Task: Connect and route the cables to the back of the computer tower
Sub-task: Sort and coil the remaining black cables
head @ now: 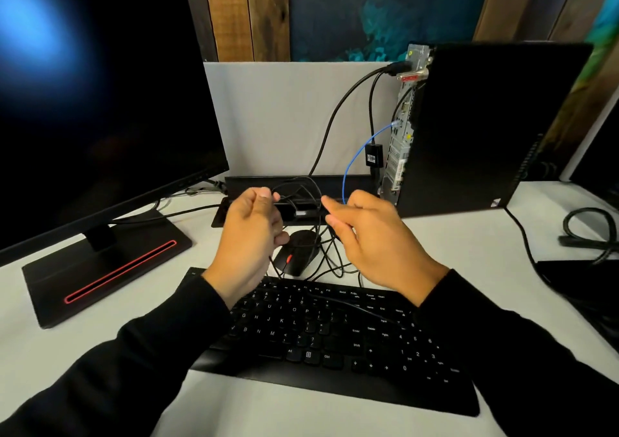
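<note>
The black computer tower (475, 128) stands at the right, its metal back panel (400, 142) facing left. Thick black cables (338, 108) and a blue network cable (355, 158) are plugged into that panel. A tangle of thin black cables (321, 252) lies over the mouse (296, 252), behind the keyboard (335, 336). My left hand (249, 232) is closed on a thin black cable, pinched at the fingertips. My right hand (371, 239) pinches the same thin cable a little to the right, just left of the tower's base.
A dark monitor (100, 101) on a red-striped stand (100, 276) fills the left. A black cable tray (298, 185) runs along the grey divider. More black cables (589, 235) and another device sit at the right edge of the white desk (100, 369).
</note>
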Tool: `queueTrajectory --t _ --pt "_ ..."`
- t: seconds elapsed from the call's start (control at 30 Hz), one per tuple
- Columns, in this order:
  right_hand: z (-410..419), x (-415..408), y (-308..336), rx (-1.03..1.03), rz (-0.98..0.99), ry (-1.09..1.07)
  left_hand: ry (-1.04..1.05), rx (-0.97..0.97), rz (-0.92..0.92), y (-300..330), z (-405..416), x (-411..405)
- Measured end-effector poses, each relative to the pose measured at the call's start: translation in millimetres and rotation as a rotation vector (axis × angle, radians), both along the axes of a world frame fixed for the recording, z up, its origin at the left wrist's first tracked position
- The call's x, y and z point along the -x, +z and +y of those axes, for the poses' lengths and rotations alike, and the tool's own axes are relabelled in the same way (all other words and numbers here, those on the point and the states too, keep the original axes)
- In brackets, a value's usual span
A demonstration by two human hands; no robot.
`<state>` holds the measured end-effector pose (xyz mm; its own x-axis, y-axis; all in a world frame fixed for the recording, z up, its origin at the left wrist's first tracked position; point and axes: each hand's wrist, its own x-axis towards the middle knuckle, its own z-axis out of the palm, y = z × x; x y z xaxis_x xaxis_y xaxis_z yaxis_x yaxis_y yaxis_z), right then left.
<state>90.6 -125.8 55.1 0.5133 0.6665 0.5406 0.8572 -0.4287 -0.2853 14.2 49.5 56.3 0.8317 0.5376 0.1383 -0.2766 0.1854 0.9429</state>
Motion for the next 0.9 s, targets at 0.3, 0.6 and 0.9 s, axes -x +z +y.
queueTrajectory --t 0.3,0.6,0.9 --pt "11.2 25.0 -5.6 0.211 -0.205 0.008 -0.133 0.013 -0.085 4.1 -20.5 7.9" --pt "17.0 20.0 -16.5 0.162 0.190 0.101 -0.257 0.123 0.017 8.3 -19.8 10.0" --pt "8.3 9.3 -19.3 -0.080 0.401 0.223 -0.254 0.143 0.242 7.0 -2.8 10.7"
